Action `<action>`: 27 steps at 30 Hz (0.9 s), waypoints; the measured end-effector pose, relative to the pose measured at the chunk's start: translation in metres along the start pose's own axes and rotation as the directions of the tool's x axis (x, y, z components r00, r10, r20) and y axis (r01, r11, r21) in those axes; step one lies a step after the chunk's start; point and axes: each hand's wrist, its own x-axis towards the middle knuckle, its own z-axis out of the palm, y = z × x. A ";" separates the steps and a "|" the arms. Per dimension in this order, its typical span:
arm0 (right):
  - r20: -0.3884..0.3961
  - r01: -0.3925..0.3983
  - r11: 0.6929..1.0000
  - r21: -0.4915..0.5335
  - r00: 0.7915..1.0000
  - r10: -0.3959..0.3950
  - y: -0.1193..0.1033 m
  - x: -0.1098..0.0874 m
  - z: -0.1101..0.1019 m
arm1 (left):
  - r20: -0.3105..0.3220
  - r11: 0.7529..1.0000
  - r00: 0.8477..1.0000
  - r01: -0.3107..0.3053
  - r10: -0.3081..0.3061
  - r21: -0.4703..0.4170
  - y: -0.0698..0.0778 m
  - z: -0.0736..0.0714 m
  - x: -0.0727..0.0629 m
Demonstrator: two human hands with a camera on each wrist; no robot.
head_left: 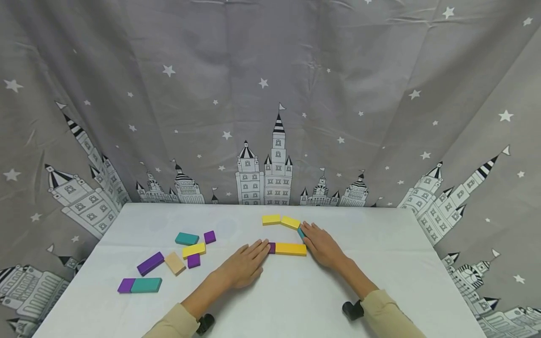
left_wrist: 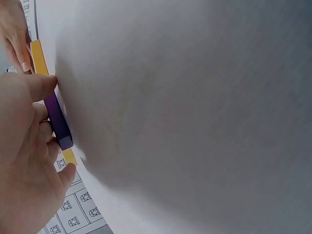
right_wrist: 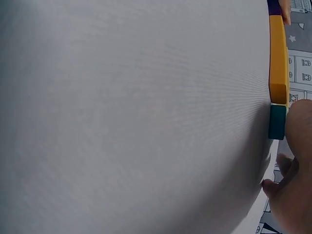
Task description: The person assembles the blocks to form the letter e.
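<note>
Left of the orange block [head_left: 290, 249]: left hand [head_left: 243, 264] gripping a purple block [left_wrist: 59, 121].
Right of it: right hand [head_left: 324, 246] touching a teal block [right_wrist: 277, 122]; grip, we cannot tell.

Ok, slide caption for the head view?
Left hand at purple block, right hand at teal block, orange-yellow block between them.
</note>
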 end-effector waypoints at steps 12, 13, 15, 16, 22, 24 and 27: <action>-0.025 0.033 0.999 -0.031 0.999 -0.034 0.002 -0.002 0.002 | -0.005 1.000 1.000 -0.003 0.003 0.004 0.002 -0.005 -0.001; -0.024 0.034 0.999 -0.036 0.999 -0.035 0.002 -0.002 0.002 | -0.004 1.000 1.000 -0.003 0.003 0.004 0.002 -0.005 -0.001; -0.021 0.033 0.998 -0.047 0.999 -0.034 0.002 -0.002 0.002 | -0.005 1.000 1.000 -0.004 0.005 0.003 0.002 -0.005 -0.001; -0.019 0.032 0.998 -0.055 0.999 -0.033 0.002 -0.002 0.002 | -0.003 1.000 1.000 -0.004 0.004 0.002 0.002 -0.005 -0.001; -0.012 0.041 0.994 -0.099 0.999 -0.042 0.001 -0.003 0.003 | 0.005 1.000 1.000 0.001 -0.001 -0.018 0.003 -0.006 -0.002; -0.011 0.040 0.994 -0.099 0.999 -0.041 0.001 -0.003 0.003 | 0.004 1.000 1.000 0.002 -0.002 -0.023 0.004 -0.006 -0.002; -0.005 0.033 0.996 -0.088 0.999 -0.033 0.000 -0.003 0.003 | 0.002 1.000 1.000 0.003 -0.003 -0.028 0.004 -0.006 -0.002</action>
